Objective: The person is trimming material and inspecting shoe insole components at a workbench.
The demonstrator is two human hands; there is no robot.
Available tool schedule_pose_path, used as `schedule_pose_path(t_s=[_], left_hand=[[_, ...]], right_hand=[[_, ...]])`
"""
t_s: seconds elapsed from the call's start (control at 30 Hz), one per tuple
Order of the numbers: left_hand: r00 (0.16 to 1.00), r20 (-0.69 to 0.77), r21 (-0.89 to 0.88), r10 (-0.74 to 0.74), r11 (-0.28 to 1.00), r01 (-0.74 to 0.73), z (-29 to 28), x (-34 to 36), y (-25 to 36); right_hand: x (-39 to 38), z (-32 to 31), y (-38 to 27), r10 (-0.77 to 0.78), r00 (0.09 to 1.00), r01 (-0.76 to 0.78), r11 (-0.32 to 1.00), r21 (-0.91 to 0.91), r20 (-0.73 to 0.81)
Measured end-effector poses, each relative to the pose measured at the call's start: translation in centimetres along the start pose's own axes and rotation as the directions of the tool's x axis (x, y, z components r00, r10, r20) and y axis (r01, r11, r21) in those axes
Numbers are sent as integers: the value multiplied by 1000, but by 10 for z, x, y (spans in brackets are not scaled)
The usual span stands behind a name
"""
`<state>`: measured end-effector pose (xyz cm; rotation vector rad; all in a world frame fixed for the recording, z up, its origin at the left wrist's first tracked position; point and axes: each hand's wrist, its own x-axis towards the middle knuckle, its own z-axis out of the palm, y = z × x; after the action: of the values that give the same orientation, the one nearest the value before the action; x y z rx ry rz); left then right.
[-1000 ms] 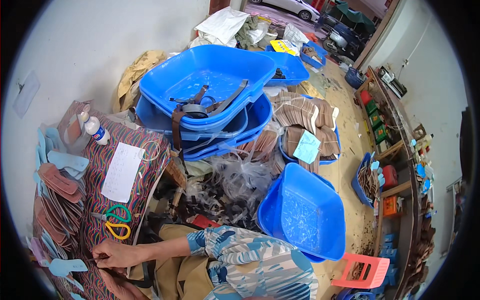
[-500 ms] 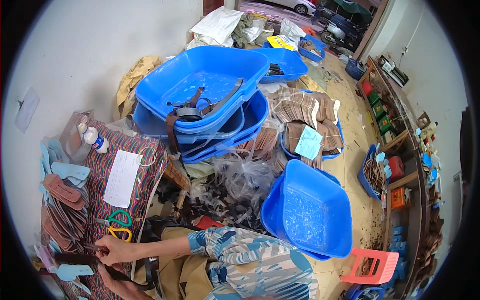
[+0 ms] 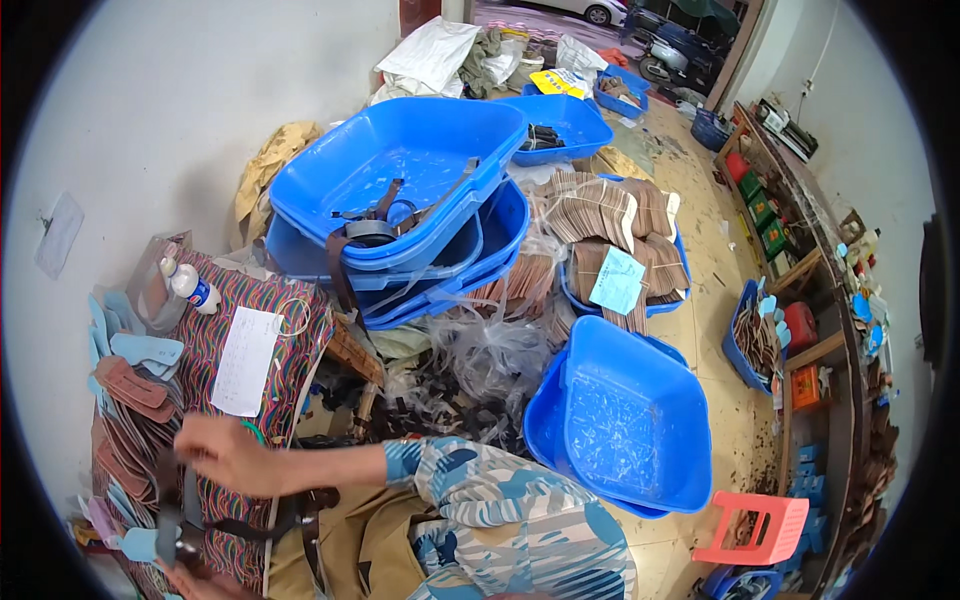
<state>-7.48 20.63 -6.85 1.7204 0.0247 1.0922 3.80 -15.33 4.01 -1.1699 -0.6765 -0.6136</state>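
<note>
My right hand is over the patterned table cover with curled fingers, smeared by motion; what they hold is unclear. Below it, at the lower edge, my left hand grips a dark strap. A blurred dark strip rises between the two hands. Brown leather-like pieces and light-blue shaped pieces pile up left of my right hand. One light-blue piece lies near my left fingers. Behind my right wrist shows a green scissors handle; the rest is hidden.
A white bottle and a written sheet rest on the cover. Stacked blue tubs stand beyond, with bundled brown pieces in another. Nearer are more blue tubs and a coral stool. A long shelf lines the right.
My right hand has risen away from my left, covering most of the scissors. My left hand has moved down slightly. The strap has shifted, and the view has tilted a little.
</note>
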Motion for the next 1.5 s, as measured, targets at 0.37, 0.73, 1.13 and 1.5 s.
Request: schedule_pose_path(t_s=[0.37, 0.73, 1.13, 1.5], left_hand=[[907, 120, 479, 404, 777, -409, -4, -16, 52], [866, 272, 435, 419, 750, -499, 114, -19, 127], [757, 462, 350, 463, 689, -635, 165, -17, 177], [639, 605, 309, 475, 599, -739, 170, -20, 203]], right_hand=[[160, -222, 0, 204, 788, -213, 976, 53, -581], [244, -422, -5, -398, 687, -170, 726, -667, -608], [109, -141, -27, 149, 971, -52, 895, -443, 186], [-12, 40, 1, 390, 836, -466, 876, 126, 385]])
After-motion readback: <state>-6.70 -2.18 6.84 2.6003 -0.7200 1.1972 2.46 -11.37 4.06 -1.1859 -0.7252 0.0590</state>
